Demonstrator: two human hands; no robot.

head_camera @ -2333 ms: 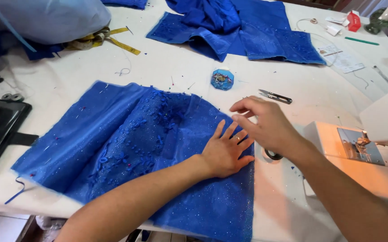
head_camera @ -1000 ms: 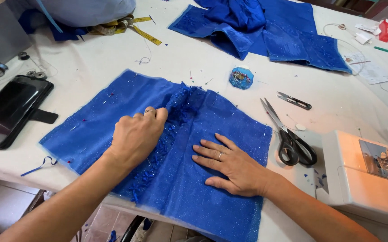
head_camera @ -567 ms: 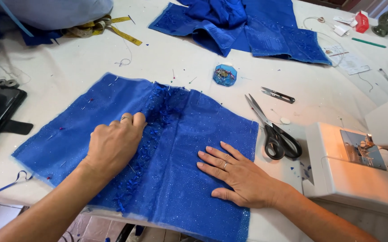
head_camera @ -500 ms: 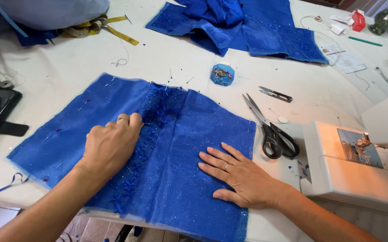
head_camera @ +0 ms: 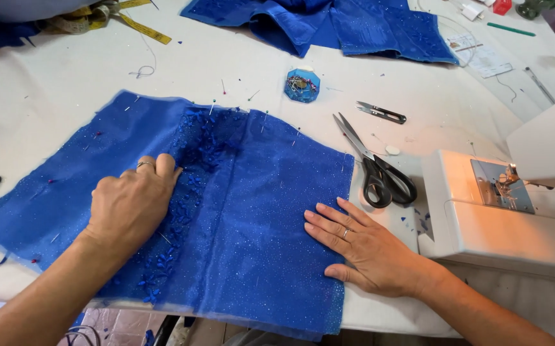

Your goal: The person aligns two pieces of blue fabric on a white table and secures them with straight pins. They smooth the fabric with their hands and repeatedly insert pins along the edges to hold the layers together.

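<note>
Resting on a white table [head_camera: 66, 83], a blue glittery fabric panel [head_camera: 252, 211] lies spread flat, its near edge hanging over the table's front edge. A vertical band of blue beaded appliqué [head_camera: 191, 173] runs through the panel, left of its middle. The left hand [head_camera: 130, 205] lies on the panel at the left side of this band, fingers curled under in a loose fist, gripping nothing visible. The right hand [head_camera: 367, 247] presses flat on the panel's right edge, fingers spread and extended, grasping nothing. Just right of the panel lie black-handled scissors [head_camera: 376, 170], blades pointing away from the person; small thread snips [head_camera: 382, 113] lie beyond them. Behind the panel, a blue octagonal pin holder [head_camera: 302, 85] carries a cluster of pins; 2 or 3 loose pins lie between it and the panel. A white sewing machine [head_camera: 508, 218] stands right of the scissors. More blue fabric [head_camera: 328, 25] is heaped far behind the panel, and a yellow tape measure [head_camera: 139, 27] lies toward the back left.
</note>
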